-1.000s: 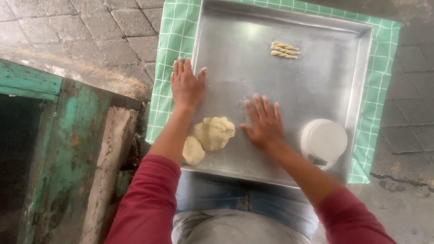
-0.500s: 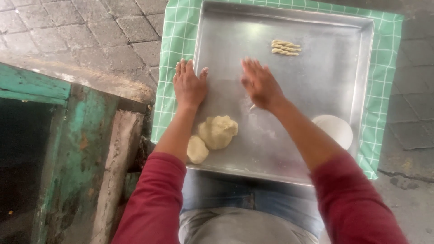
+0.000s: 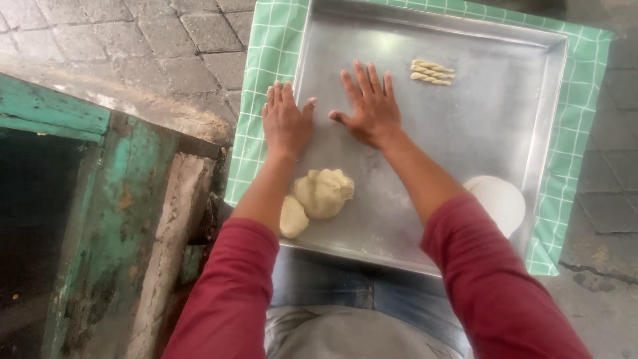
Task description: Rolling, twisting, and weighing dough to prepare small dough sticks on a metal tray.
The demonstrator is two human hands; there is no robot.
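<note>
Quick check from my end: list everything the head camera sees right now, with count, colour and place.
metal tray: one, silver, resting on the cloth
checked cloth: one, green and white, under the tray
dough lumps: two, pale yellow, near left part of the tray, touching each other
twisted dough sticks: two, pale yellow, far part of the tray
round container: one, white, tray's near right corner
wooden frame: one, worn green, left of the tray
paved ground: grey, far left
left hand: flat on the tray's left edge
right hand: flat on the tray, fingers spread
sleeves: two, dark red
</note>
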